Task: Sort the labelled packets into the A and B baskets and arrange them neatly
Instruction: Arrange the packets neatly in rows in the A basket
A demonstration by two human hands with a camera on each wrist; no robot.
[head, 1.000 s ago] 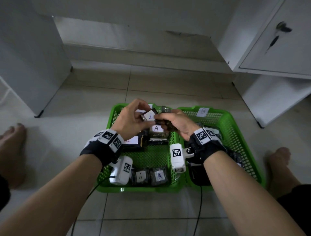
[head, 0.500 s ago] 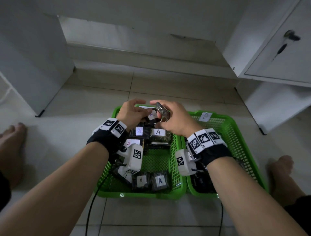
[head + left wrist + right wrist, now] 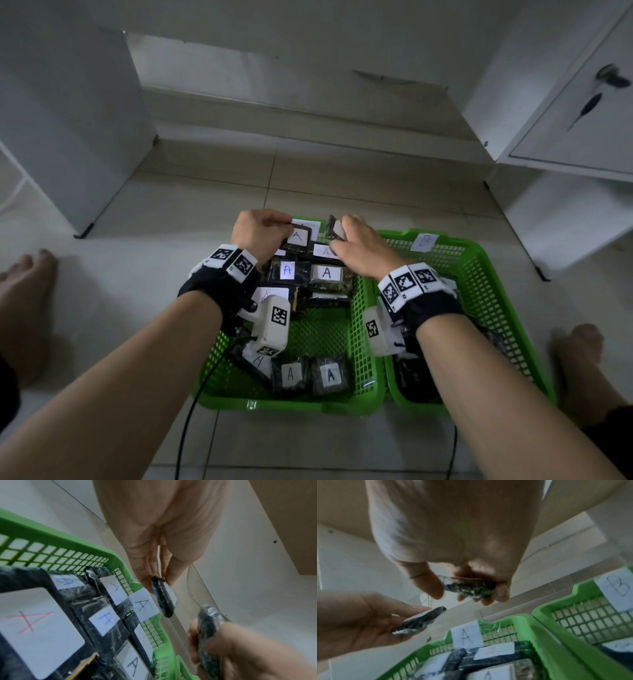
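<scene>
Home: tiled floor (image 3: 325, 192), white cabinets (image 3: 579, 113), bare feet (image 3: 25, 301).

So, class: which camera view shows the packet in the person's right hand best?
Right wrist: the packet fills the right hand's curled fingers, close up. Head shows it small; left wrist shows it edge-on, blurred.

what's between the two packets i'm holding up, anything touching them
Nothing: the left hand's packet and the right hand's packet are apart, only floor behind the gap, in the right wrist view.
</scene>
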